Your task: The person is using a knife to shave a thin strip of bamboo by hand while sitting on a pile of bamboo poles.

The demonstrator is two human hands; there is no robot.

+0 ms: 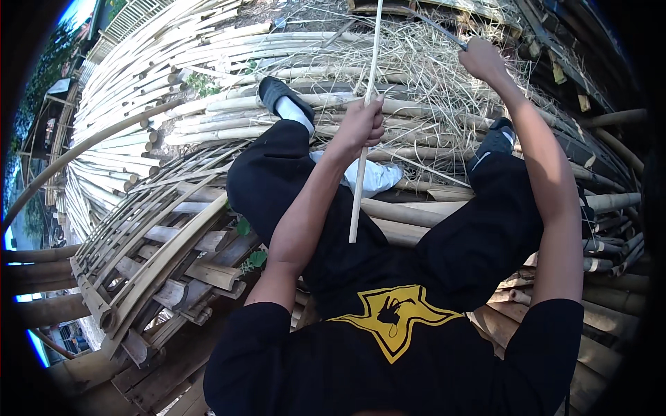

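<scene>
My left hand [361,125] is closed around a long thin pale bamboo strip [356,201] that runs upright from between my knees to the top of the view. My right hand [481,61] is raised at the upper right and grips the handle of a knife [438,29] whose blade slants up to the left, close to the strip's upper part. I sit with legs apart in black trousers and dark shoes [276,92] on bamboo poles. A white cloth [378,177] lies between my legs behind the strip.
Stacks of pale bamboo poles [139,76] fill the left and top. A woven bamboo frame [159,249] lies at my left. Dry shavings [423,76] cover the poles ahead. More poles [610,229] lie at the right.
</scene>
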